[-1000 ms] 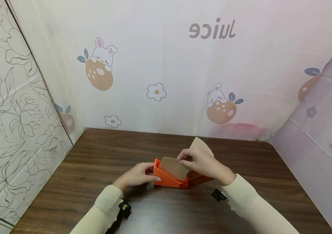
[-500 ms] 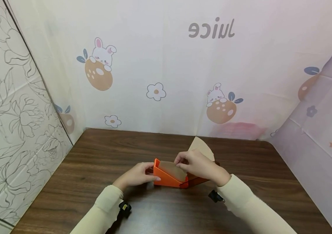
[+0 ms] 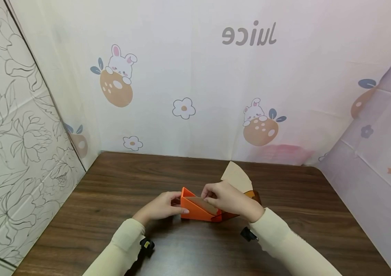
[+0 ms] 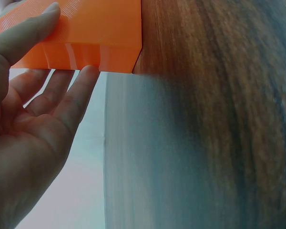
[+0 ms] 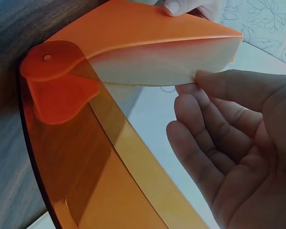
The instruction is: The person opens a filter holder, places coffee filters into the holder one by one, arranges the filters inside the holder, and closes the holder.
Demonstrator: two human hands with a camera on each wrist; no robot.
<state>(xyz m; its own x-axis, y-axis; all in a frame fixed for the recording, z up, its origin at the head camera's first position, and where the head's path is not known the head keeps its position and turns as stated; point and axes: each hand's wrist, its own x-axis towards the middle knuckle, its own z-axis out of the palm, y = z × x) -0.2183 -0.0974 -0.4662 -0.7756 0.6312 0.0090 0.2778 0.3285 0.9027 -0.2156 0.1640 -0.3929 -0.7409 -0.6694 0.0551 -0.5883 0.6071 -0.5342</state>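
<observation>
A wedge-shaped orange filter holder (image 3: 195,212) stands on the table, its slanted mouth facing right. My left hand (image 3: 161,207) grips its tall left end, thumb on the front face and fingers behind, as the left wrist view also shows. A tan coffee filter paper (image 5: 152,64) sits mostly inside the holder, only its upper edge showing. With thumb and index finger, my right hand (image 3: 231,199) pinches that edge. The holder's see-through amber lid (image 5: 109,167) is swung open to the right, partly hidden behind my right hand in the head view.
Behind my right hand lies more fan-shaped tan paper (image 3: 237,177), near the lid. The dark wooden table (image 3: 130,172) ends at a printed curtain (image 3: 195,76) at the back, with further hangings on both sides.
My right hand has moved left and slightly down, and the filter paper has sunk deeper into the holder. My left hand and the holder have stayed in place.
</observation>
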